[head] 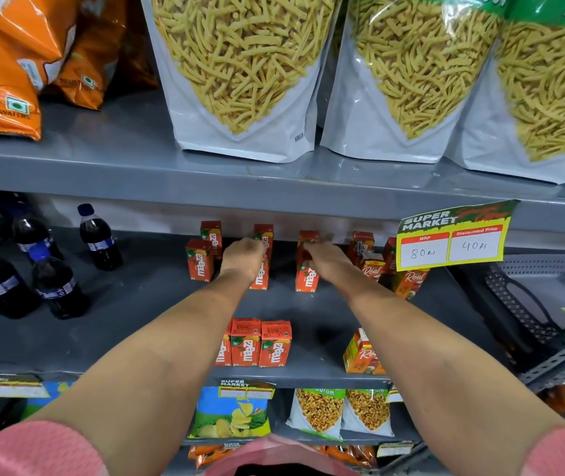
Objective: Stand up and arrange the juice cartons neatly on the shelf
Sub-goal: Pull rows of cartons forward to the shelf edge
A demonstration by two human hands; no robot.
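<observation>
Small red Maaza juice cartons stand on the grey middle shelf (136,304). My left hand (244,258) is closed over the top of one upright Maaza carton (259,278). My right hand (325,257) grips another upright Maaza carton (307,278) beside it. Two more Maaza cartons (200,261) stand to the left, one behind the other. A tight group of three Maaza cartons (257,343) stands near the shelf's front edge. Orange Real cartons (411,281) cluster at the right, and one Real carton (362,353) sits near the front right.
Several dark cola bottles (54,286) stand on the left of the same shelf. A yellow price tag (451,237) hangs from the shelf above, which holds big snack pouches (240,73). Chip bags (229,412) fill the shelf below. A grey plastic basket (528,293) sits at the right.
</observation>
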